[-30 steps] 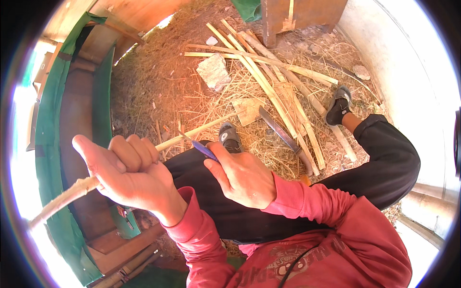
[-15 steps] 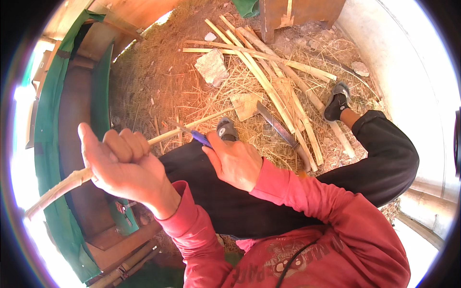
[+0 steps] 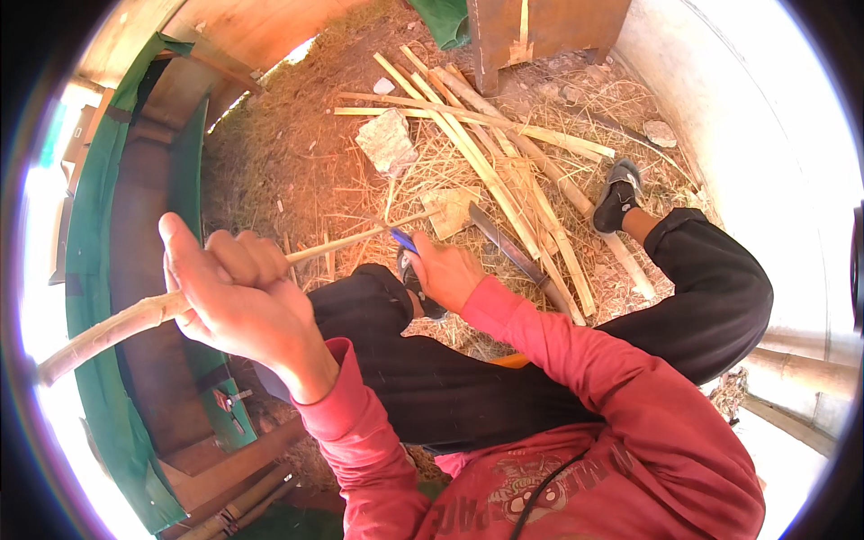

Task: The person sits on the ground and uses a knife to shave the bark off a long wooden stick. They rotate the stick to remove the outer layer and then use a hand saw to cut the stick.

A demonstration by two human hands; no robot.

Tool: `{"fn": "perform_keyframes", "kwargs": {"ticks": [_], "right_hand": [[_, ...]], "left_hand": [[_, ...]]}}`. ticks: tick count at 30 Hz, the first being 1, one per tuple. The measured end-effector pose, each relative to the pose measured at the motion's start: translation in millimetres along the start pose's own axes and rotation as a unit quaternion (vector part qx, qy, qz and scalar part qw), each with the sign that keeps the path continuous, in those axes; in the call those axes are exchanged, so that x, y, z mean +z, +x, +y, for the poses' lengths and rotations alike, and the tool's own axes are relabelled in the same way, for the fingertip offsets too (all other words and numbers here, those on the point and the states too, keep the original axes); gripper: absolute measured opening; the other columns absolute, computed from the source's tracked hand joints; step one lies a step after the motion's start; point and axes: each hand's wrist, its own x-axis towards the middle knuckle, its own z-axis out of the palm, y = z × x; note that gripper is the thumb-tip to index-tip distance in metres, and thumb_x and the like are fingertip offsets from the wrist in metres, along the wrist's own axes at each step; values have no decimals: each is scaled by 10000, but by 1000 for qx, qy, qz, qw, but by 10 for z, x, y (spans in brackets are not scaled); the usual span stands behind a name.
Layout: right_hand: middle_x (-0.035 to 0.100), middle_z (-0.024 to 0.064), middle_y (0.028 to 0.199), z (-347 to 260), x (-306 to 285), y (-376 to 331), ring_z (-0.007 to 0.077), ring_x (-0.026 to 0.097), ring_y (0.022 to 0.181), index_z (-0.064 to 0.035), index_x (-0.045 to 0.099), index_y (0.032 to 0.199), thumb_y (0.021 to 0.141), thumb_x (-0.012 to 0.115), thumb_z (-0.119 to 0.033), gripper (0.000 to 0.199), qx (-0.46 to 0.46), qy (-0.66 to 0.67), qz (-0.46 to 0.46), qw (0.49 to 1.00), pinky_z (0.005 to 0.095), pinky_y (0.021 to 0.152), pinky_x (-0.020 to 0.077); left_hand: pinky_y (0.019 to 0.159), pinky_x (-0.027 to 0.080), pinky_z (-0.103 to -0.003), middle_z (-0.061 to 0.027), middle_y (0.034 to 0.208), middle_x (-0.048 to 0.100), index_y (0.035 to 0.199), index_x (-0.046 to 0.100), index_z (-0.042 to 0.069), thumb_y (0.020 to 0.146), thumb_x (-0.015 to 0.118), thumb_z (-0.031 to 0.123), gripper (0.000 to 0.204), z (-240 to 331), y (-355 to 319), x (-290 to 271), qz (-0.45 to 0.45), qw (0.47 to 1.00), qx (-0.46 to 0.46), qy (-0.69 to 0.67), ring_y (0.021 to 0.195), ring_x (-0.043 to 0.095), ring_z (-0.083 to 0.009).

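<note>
My left hand (image 3: 243,292) is closed around a long, pale wooden stick (image 3: 112,337). The stick's thicker end sticks out past my wrist to the left. Its thinner part slants away to the right, and the far tip lies over a small flat wooden block (image 3: 453,209) on the ground. In my right hand (image 3: 447,273) is a knife (image 3: 404,239) with a blue handle, its fingers wrapped round it. The thin blade lies at or very near the stick; whether it touches I cannot tell. Just right of the block lies a machete (image 3: 513,255).
Several long split wooden strips (image 3: 481,153) lie crossed on the straw-covered ground ahead. A pale stone (image 3: 387,142) sits left of them. A wooden cabinet (image 3: 553,31) stands at the back, a white wall (image 3: 720,117) on the right, and a green-edged wooden frame (image 3: 99,243) on the left.
My right hand and the knife have moved to the right and slightly farther away along the stick. My left hand keeps its grip, a little lower and to the right. My left knee has shifted.
</note>
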Motion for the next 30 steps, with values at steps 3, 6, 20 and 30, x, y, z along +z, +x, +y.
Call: {"fn": "perform_keyframes", "kwargs": {"ticks": [3, 6, 20, 30], "right_hand": [[651, 202, 848, 287, 296, -52, 365, 644, 649, -84, 509, 1073, 924, 543, -198, 191, 10, -110, -89, 990, 478, 559, 515], [598, 238, 1116, 1762, 485, -430, 365, 650, 835, -113, 459, 1291, 939, 487, -250, 378, 167, -108, -157, 967, 484, 682, 522], [545, 209, 573, -888, -523, -90, 420, 561, 512, 25, 464, 978, 947, 540, -188, 229, -14, 167, -31, 985, 483, 464, 418], [549, 209, 548, -827, -381, -13, 416, 572, 509, -11, 477, 980, 946, 543, -205, 208, 0, 133, 5, 991, 507, 453, 436]], "left_hand": [[363, 92, -258, 55, 460, 202, 650, 362, 138, 970, 545, 149, 369, 27, -23, -62, 1, 1000, 2, 15, 375, 148, -35], [363, 114, -259, 57, 464, 211, 657, 366, 141, 964, 559, 154, 363, -81, 106, -76, 29, 999, -21, -14, 376, 163, -35], [358, 104, -258, 40, 469, 194, 856, 545, 44, 969, 480, 140, 162, -12, 90, -272, -78, 994, -45, -59, 375, 133, -54], [374, 101, -253, 43, 494, 181, 1125, 593, 8, 979, 442, 153, 255, -18, 28, -302, -68, 995, -24, -64, 392, 132, -55]]}}
